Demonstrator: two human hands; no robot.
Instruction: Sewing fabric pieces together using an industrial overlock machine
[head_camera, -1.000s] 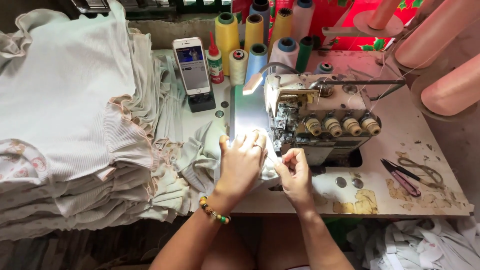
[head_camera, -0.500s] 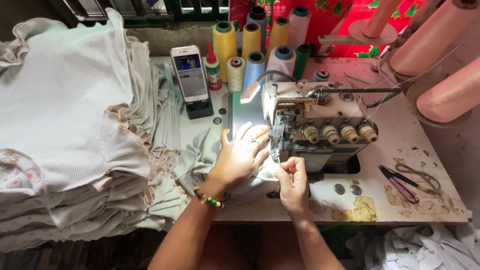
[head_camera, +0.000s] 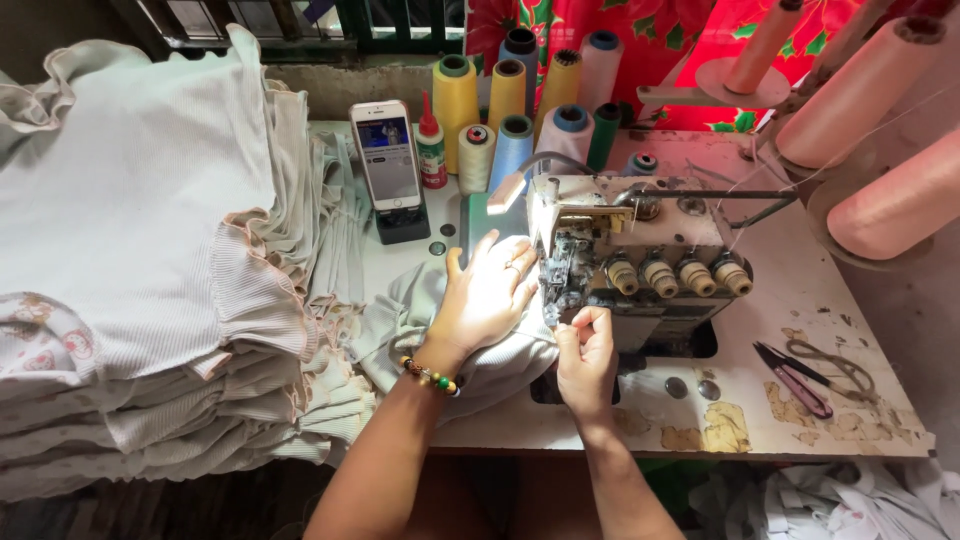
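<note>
1. The left hand (head_camera: 487, 297) lies flat, palm down, on a pale green ribbed garment (head_camera: 420, 320), fingers spread a little and pressing the cloth just left of the sewing machine (head_camera: 640, 262).
2. The garment lies under that palm and bunches toward the near left; its right edge runs up to the machine's needle area, between the two hands.
3. The right hand (head_camera: 587, 355) sits near the front of the machine, thumb and forefinger pinched together at the cloth's edge; whether they grip fabric or only thread I cannot tell.
4. A beaded bracelet (head_camera: 430, 377) circles the left wrist.
5. To the far left a phone (head_camera: 388, 155) stands in a holder, with thread cones (head_camera: 505, 100) behind it.
6. A tall stack of folded pale garments (head_camera: 150, 260) fills the left side.
7. Scissors (head_camera: 795, 378) lie on the worn table (head_camera: 850, 330), well right of the hands.
</note>
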